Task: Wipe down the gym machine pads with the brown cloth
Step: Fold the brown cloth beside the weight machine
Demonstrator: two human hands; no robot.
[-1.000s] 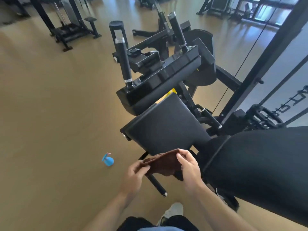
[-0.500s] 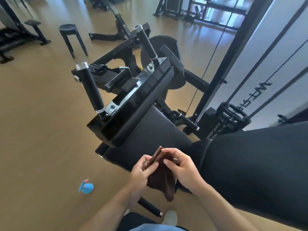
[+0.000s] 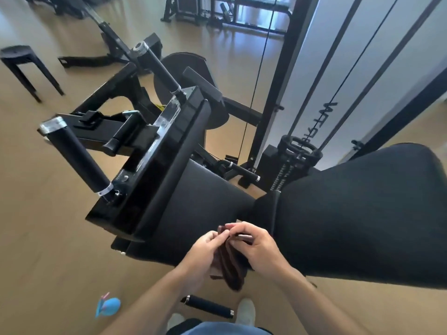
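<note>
A folded brown cloth [image 3: 231,269] hangs between both hands, just in front of the black seat pad [image 3: 193,209] of the gym machine. My left hand [image 3: 200,255] pinches the cloth's upper left edge. My right hand [image 3: 258,247] pinches its top from the right. A large black back pad [image 3: 362,213] fills the right side, and a narrow upright pad [image 3: 179,151] stands beyond the seat, edge-on. The cloth touches no pad that I can make out.
Two black handle grips [image 3: 79,158] [image 3: 159,66] stick out of the machine's frame. A blue spray bottle [image 3: 108,305] lies on the tan floor at lower left. A black stool [image 3: 21,64] stands far left. Cables and a weight-stack column [image 3: 297,151] rise at right. My shoes [image 3: 245,310] are below.
The cloth went from spread flat to folded and hanging lengthwise between my hands. My view has come closer to the machine and swung right.
</note>
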